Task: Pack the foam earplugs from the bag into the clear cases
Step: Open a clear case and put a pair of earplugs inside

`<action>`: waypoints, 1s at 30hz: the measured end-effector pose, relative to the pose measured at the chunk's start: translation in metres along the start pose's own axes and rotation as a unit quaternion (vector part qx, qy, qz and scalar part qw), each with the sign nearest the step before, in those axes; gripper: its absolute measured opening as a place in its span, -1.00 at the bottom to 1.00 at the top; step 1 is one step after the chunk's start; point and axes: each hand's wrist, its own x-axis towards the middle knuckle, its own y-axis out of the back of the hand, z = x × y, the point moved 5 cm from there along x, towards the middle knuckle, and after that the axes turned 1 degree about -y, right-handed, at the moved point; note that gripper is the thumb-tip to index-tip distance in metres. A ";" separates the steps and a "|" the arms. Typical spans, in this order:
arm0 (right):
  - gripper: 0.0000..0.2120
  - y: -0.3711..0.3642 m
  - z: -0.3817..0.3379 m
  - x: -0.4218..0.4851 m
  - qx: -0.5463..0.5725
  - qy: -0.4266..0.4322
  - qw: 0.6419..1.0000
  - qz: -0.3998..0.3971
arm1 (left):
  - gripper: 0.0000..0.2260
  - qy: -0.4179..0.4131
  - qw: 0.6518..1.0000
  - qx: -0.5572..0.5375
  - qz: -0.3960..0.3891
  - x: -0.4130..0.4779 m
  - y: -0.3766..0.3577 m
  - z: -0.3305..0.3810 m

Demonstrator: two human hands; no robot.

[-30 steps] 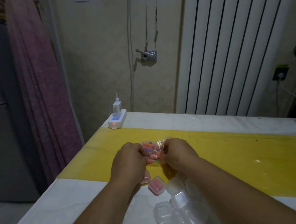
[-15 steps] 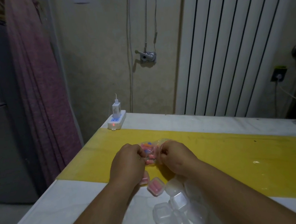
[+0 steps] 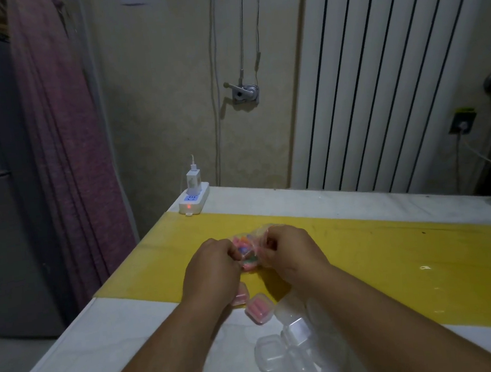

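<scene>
Over the yellow table strip (image 3: 395, 255), the small clear plastic bag of coloured foam earplugs (image 3: 248, 253) lies squarely between left hand (image 3: 213, 267) and right hand (image 3: 290, 255), each pinching one side, with the empty clear square cases (image 3: 269, 353) nearer the right forearm.

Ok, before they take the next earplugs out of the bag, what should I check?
1. Grip: left hand and right hand pinch the bag from either side: ok.
2. Bag mouth open: hidden from view: cannot tell.
3. Stock: coloured earplugs show through the bag: ok.
4. Supply: empty cases lie heaped within reach: ok.
5. One case opened ready: cannot tell.
6. Done work: filled case lies clear of the bag: ok.
</scene>
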 end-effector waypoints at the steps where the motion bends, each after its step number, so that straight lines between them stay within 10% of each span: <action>1: -0.73 0.003 0.005 -0.001 0.013 -0.017 1.000 0.013 | -0.89 -0.002 1.000 0.001 -0.002 0.000 0.000 0.000; 7: -0.90 0.023 0.031 -0.021 0.055 -0.082 0.993 0.061 | -0.88 -0.028 0.999 0.004 0.020 -0.003 0.006 0.007; 14: -0.93 0.043 0.033 -0.060 0.060 -0.051 0.992 0.098 | -0.81 -0.194 0.951 -0.238 -0.011 -0.021 0.023 0.047; 21: -0.91 0.047 0.048 -0.063 0.014 -0.088 0.991 0.095 | -0.82 -0.150 0.966 -0.070 -0.198 -0.034 -0.018 0.041; 30: -0.79 0.040 0.053 -0.062 0.191 -0.096 0.970 0.112 | -0.75 -0.158 0.970 -0.070 -0.169 -0.026 -0.011 0.050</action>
